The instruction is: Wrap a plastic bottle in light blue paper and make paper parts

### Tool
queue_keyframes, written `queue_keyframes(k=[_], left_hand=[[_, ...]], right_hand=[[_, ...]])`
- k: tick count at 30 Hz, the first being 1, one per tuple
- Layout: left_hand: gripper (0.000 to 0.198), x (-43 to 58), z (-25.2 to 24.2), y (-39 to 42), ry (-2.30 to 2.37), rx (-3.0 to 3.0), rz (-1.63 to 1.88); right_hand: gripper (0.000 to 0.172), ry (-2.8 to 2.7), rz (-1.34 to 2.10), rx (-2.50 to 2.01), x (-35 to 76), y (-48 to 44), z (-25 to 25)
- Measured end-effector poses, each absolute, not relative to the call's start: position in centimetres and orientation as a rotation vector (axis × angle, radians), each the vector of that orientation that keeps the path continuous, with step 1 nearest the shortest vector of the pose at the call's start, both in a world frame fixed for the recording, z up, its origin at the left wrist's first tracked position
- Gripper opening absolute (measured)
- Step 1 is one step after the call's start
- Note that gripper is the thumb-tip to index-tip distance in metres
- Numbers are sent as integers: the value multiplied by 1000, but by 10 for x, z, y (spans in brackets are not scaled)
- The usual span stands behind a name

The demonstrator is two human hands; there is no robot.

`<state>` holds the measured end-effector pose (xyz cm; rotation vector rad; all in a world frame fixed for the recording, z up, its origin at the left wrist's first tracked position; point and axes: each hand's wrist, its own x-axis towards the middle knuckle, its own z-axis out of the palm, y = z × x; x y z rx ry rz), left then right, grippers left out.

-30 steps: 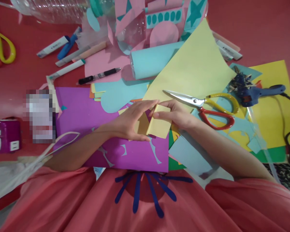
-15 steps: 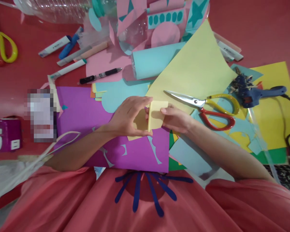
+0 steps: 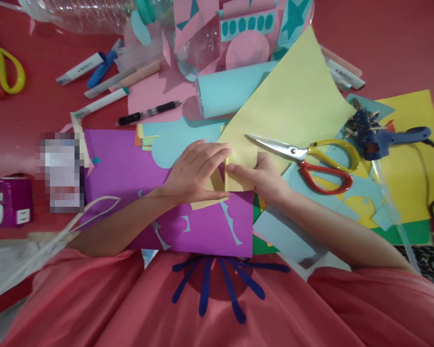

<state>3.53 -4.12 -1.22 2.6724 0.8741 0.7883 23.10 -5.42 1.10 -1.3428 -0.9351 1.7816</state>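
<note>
A small piece of pale yellow paper [image 3: 240, 168] is held between both hands above a purple sheet [image 3: 130, 168]. My left hand [image 3: 195, 171] pinches its left part, fingers stretched over the fold and thumb underneath. My right hand [image 3: 262, 178] grips the right flap with thumb and fingers. Just beyond the hands lies a large pale yellow sheet [image 3: 292, 101], and scissors [image 3: 304, 156] with yellow and red handles rest on it to the right of my right hand.
A blue glue gun [image 3: 383, 137] with a black cord lies at the right on a yellow sheet. Markers and a black pen [image 3: 148, 113] lie at the upper left. A rolled light blue sheet [image 3: 227, 94], pink cut-outs and clear plastic bottles crowd the far side. A purple device [image 3: 5, 202] sits left.
The yellow flap, standing on edge half a second ago, now lies flatter and higher under my fingers. My left hand's fingers have moved right over the fold.
</note>
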Motion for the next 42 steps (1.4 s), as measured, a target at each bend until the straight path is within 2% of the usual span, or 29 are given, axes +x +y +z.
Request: queue_keyframes(k=[5, 15, 23, 32, 37, 42], left_hand=[[87, 37, -13, -42, 853, 2686, 818], [96, 37, -18, -41, 831, 2646, 785], [91, 38, -18, -41, 861, 2555, 782], [86, 37, -18, -42, 893, 2588, 835], [84, 38, -18, -43, 942, 2632, 774], [89, 40, -18, -42, 882, 2704, 912]], right_hand=[[43, -887, 1812, -1394, 230, -53, 13], [29, -978, 1822, -1347, 232, -51, 14], [29, -1037, 1880, -1354, 234, -50, 11], [35, -1134, 1777, -1422, 229, -53, 16], [30, -1121, 1764, -1425, 229, -53, 17], [26, -1159, 1841, -1370, 229, -51, 17]])
